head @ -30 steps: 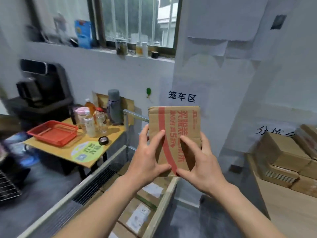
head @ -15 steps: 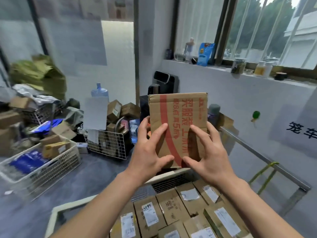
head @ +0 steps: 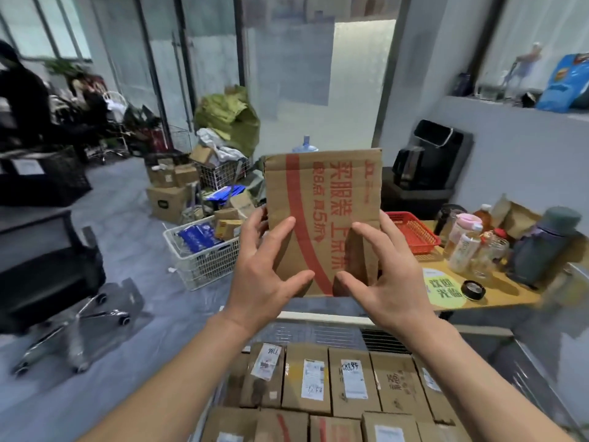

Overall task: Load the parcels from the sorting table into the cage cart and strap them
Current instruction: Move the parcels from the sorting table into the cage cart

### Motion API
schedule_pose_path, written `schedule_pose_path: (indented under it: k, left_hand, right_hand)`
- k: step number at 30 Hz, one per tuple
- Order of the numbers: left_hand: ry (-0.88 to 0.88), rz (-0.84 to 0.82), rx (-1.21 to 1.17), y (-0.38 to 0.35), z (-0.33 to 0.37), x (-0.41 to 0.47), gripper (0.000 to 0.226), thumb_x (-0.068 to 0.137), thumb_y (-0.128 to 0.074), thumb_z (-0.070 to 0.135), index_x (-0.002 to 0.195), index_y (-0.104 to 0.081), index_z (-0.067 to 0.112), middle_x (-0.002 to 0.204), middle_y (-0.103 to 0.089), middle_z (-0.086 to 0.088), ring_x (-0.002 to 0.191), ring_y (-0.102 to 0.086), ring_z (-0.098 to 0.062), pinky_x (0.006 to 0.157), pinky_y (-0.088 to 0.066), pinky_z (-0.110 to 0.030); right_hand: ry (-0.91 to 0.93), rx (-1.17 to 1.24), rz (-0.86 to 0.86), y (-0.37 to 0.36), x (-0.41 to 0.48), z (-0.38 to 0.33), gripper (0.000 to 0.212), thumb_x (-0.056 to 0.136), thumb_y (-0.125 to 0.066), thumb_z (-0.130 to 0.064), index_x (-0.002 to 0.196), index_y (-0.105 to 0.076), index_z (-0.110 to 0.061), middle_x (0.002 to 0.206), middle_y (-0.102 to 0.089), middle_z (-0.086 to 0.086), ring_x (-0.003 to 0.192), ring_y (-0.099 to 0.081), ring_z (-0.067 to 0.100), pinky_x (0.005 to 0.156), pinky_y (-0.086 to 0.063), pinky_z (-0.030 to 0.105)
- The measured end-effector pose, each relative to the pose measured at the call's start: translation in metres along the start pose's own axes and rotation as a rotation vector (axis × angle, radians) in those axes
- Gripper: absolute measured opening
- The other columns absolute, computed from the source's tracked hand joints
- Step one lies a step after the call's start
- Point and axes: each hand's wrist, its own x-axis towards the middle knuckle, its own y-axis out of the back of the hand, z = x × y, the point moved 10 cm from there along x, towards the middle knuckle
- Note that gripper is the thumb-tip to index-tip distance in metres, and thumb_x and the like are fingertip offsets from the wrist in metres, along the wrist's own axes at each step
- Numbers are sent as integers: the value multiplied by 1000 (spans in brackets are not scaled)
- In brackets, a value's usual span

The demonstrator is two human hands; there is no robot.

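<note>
Could not read the small labels (head: 313,379) on the carted boxes (head: 395,387) at lower centre, lost the nearest row (head: 280,425) to the bottom edge.

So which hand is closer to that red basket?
Right. The right hand holds the parcel on the side toward the red basket; the left hand holds its other side.

Grey floor (head: 121,193) runs out to glass partitions (head: 204,59) at twelve o'clock, daylight behind them. Black office chair (head: 41,282) at nine. Yellow table (head: 503,296) at three, against a pale wall (head: 526,161); window ledge (head: 497,102) at two.
</note>
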Motion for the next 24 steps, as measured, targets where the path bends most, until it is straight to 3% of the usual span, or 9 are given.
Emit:
schedule_pose_path:
  k: [3, 4, 8, 10, 15, 18, 20, 24]
  left_hand:
    - [31, 26, 22, 21, -21, -8, 83, 63, -89, 26, 138, -52, 16, 145, -24, 4, 137, -26, 2, 114, -24, -13]
    - [38, 29, 29, 26, -29, -10, 85, 62, -90, 23, 137, -53, 15, 146, -24, 1, 138, -23, 7, 113, -22, -10]
    - [60, 14, 29, 42, -66, -14, 84, 63, -91, 20, 138, -53, 14, 147, -22, 0, 137, -15, 16, 111, -20, -7]
    - [71, 10, 15, 50, -88, -14, 81, 65, -87, 27, 138, -52, 17, 147, -20, 8, 137, -18, 13, 112, -25, -10]
    - [95, -2, -16, 68, -140, -8, 81, 65, -84, 32, 138, -50, 21, 147, -21, 5, 138, -21, 10, 113, -31, -18]
    - [106, -26, -31, 71, -169, -7, 82, 64, -88, 25, 138, -51, 17, 147, -22, 0, 138, -23, 6, 112, -25, -11]
    - [120, -62, -30, 65, -187, -12, 84, 64, -90, 23, 137, -51, 17, 147, -22, 0, 136, -29, -6, 112, -23, -8]
    - [167, -153, -52, 37, -219, -40, 85, 63, -91, 21, 138, -50, 18, 149, -25, -7, 134, -36, -17, 110, -21, -5]
  right_hand:
    - [7, 29, -17, -26, 6, -14, 73, 72, -87, -19, 137, -53, -18, 157, -38, 10, 147, -32, 16, 113, -29, 19]
    - [12, 32, -19, -34, 8, -18, 72, 72, -87, -19, 136, -53, -18, 156, -39, 11, 146, -33, 15, 113, -29, 17]
    - [20, 35, -41, -73, 15, -32, 70, 71, -88, -14, 134, -56, -14, 155, -39, 12, 137, -17, -21, 106, -21, -1]
    - [10, 46, -50, -93, 19, -37, 70, 72, -87, -13, 134, -56, -13, 156, -38, 11, 134, -16, -25, 104, -22, -2]
    - [-18, 32, -59, -142, 33, -48, 71, 74, -85, -17, 137, -51, -20, 159, -34, 8, 137, -20, -20, 106, -32, 6]
    - [-57, 27, -62, -168, 35, -50, 71, 75, -84, -17, 137, -50, -22, 159, -34, 6, 137, -26, -14, 106, -38, 18]
    - [-92, 4, -72, -185, 31, -44, 70, 76, -84, -17, 137, -50, -21, 159, -34, 5, 134, -25, -16, 104, -36, 17]
    - [-199, -15, -123, -218, 3, -20, 69, 77, -82, -20, 137, -49, -22, 157, -35, 3, 132, -35, -3, 103, -41, 22]
